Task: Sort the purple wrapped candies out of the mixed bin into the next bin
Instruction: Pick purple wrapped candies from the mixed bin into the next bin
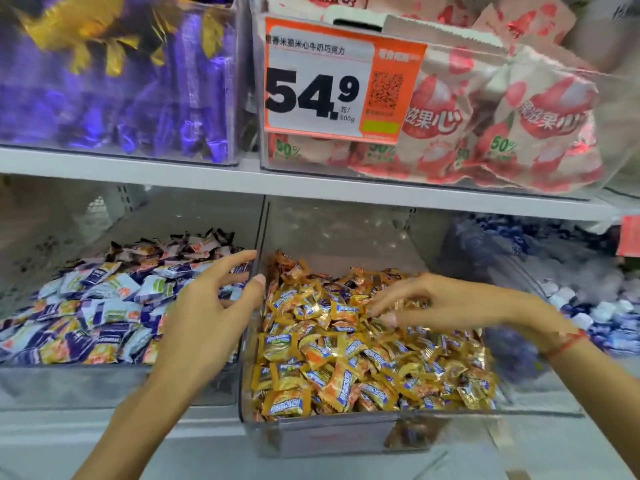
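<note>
A clear middle bin (311,438) on the lower shelf is heaped with orange and gold wrapped candies (346,358). To its left, a second clear bin (104,386) holds purple, blue and white wrapped candies (97,317). My left hand (207,313) hovers over the divide between the two bins, fingers spread and holding nothing. My right hand (446,303) reaches over the orange pile, its fingertips down among the candies; I see nothing held in it.
On the right stands a third bin (554,271) with blue and white candies. The upper shelf (242,178) carries a bin of purple and gold wrappers (121,98), a bin of pink and white packets (502,133) and an orange price tag (339,81).
</note>
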Demonstrator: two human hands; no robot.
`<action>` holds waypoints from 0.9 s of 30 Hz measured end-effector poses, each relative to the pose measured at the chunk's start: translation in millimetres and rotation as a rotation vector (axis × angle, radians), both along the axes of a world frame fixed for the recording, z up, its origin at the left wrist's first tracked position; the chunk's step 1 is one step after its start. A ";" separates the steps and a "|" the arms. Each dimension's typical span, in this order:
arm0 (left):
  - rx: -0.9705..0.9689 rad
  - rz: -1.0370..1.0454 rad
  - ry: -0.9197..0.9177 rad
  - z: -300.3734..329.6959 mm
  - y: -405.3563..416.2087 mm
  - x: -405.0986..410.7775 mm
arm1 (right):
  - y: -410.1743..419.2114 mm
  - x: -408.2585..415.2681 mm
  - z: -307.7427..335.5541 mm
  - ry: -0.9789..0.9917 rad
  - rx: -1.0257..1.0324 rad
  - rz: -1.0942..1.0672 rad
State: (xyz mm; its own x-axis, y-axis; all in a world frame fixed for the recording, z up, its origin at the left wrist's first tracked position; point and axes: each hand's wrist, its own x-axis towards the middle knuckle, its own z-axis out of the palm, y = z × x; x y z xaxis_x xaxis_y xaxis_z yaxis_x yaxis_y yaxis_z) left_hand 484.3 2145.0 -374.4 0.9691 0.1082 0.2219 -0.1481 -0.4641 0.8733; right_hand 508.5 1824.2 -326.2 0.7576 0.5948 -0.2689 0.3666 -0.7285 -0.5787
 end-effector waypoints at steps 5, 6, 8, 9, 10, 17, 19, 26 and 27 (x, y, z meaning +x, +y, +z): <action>0.013 0.015 -0.025 -1.6 -0.1 -1.6 | 69.5 60.8 -40.7 -0.227 -0.253 -0.233; 0.016 0.012 -0.031 -1.7 -0.9 -1.9 | 71.4 71.3 -49.6 -0.214 -0.301 -0.244; 0.003 0.009 -0.032 -0.7 -2.2 -3.2 | 84.8 84.6 -64.6 -0.139 -0.384 -0.221; 0.003 0.006 -0.033 0.2 -2.8 -4.0 | 86.9 91.9 -70.4 -0.094 -0.423 -0.230; 0.002 0.001 -0.037 0.0 -3.1 -3.7 | 89.8 96.9 -73.0 -0.063 -0.452 -0.226; -0.006 -0.007 -0.027 1.9 -2.1 -2.6 | 82.3 83.7 -61.8 -0.227 -0.300 -0.305; -0.001 -0.008 -0.037 2.7 -2.2 -3.4 | 73.7 65.8 -53.0 -0.227 -0.073 -0.402; 0.072 -0.029 -0.188 6.0 -2.9 -5.0 | 65.1 5.2 -29.7 -0.114 0.536 -0.652; 0.093 -0.031 -0.233 8.2 -3.9 -5.4 | 67.8 -1.3 -25.9 -0.044 0.616 -0.666</action>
